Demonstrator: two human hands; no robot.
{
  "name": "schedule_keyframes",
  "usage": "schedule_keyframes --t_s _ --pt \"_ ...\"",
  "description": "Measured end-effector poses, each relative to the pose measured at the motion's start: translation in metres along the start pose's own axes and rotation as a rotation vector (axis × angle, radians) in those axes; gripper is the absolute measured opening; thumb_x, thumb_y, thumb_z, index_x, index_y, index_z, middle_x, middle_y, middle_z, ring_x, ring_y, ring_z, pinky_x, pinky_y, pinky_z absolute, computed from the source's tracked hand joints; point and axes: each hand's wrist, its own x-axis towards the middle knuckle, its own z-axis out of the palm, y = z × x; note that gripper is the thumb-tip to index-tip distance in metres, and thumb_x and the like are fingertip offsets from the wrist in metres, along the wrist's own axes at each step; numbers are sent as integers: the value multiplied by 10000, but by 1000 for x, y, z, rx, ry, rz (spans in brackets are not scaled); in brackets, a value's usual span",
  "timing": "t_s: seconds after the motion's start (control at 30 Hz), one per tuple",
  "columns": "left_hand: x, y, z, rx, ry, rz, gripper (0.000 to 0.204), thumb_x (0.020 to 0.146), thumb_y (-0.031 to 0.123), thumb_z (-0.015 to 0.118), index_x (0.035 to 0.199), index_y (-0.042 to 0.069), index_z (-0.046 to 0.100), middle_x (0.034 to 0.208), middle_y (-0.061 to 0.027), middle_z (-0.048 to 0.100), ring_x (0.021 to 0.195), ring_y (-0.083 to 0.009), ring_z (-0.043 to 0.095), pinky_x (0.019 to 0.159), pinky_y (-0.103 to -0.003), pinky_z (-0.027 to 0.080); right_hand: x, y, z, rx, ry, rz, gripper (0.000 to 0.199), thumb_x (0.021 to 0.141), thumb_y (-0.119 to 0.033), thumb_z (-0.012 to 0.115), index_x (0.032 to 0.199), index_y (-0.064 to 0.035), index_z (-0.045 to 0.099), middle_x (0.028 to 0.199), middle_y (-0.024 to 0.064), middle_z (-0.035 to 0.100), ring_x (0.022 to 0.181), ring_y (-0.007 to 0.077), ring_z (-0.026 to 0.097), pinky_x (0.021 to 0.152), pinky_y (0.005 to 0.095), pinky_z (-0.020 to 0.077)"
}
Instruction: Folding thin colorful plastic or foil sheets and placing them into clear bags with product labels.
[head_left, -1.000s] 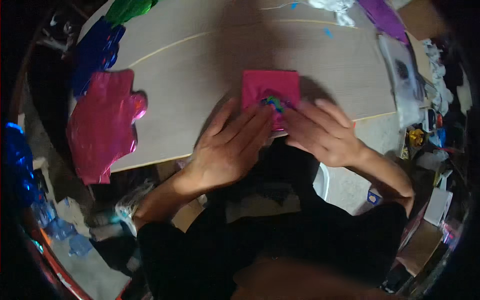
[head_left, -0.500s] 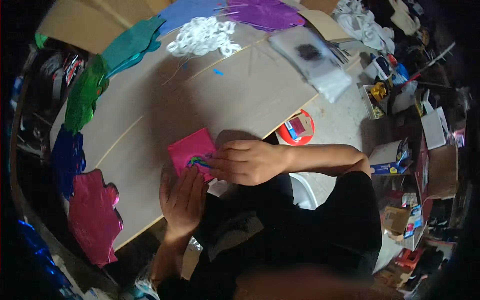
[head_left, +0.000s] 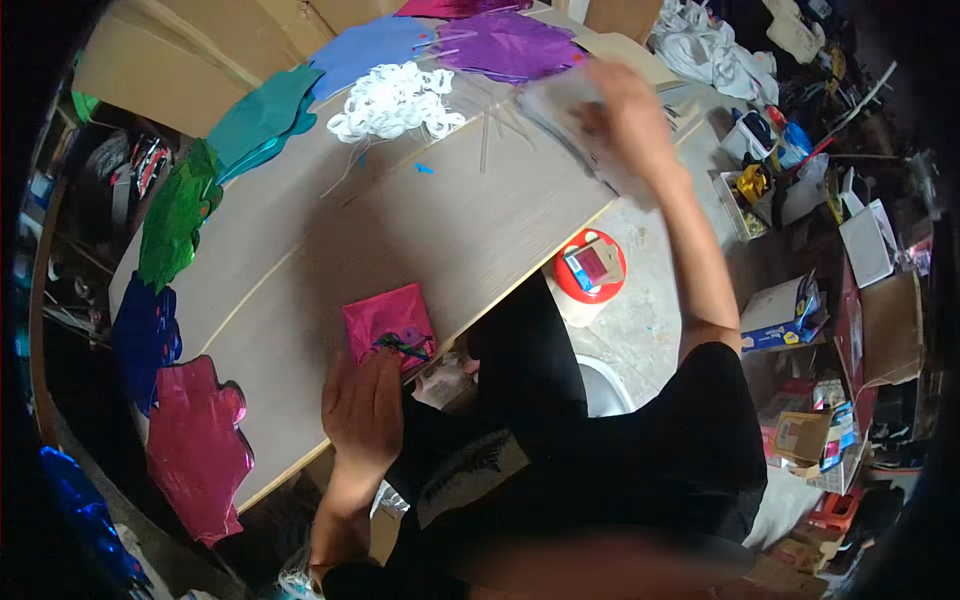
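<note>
Left hand laid flat, back up, at the near table edge; forearm brought in from below, fingers straight and held close together, pointed away from the body. Fingertips are rested at the near left corner of a square pink foil packet, which is placed flat on the table near its front edge, multicoloured print at its near side. Right arm is stretched out past the front edge, elbow at the right, forearm angled up and leftward. Right hand is held over the stack of clear plastic sleeves; it is blurred, so finger closure and contact cannot be told. White string is heaped left of the sleeves; purple foil is spread beyond.
</note>
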Motion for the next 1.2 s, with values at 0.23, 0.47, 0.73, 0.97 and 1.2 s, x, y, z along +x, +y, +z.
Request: schedule_keyframes --t_s 0.23,0.47,0.73,0.97,1.2 --pt "-7 -1 5 -20 22 -30 301 828 57 635 1129 31 635 1055 -115 686 999 -247 668 994 -458 453 -30 110 17 -386 -367 62 317 863 -178 626 1164 -81 644 1133 127 679 1103 315 620 1077 422 387" --pt "-8 -6 3 -66 28 -29 345 808 109 670 1141 25 632 1088 -114 674 990 -254 667 988 -466 457 -13 91 1 -75 -330 252 143 832 -161 624 922 -80 701 940 186 684 887 375 655 788 447 526" --pt "-12 -20 -9 -47 109 -78 323 799 118 691 1097 2 644 1021 -115 689 900 -237 683 950 -476 476 34 -19 -71 -447 84 48 127 894 -132 599 1003 -112 661 823 134 655 779 327 654 624 424 520" --pt "-41 -50 -30 -318 616 -910 101 915 19 649 1003 -19 680 906 -89 704 807 -151 648 751 -276 514 54 -250 -62 545 -959 -222 284 833 -45 540 1113 1 534 818 214 647 789 409 660 666 497 534" --pt "-60 -69 -69 -756 985 -1059 153 970 103 614 1039 -22 669 919 -20 667 801 -65 558 742 -215 442 65 -340 7 915 -830 -335 271 940 -185 513 1090 23 602 922 237 661 850 376 664 751 448 531"
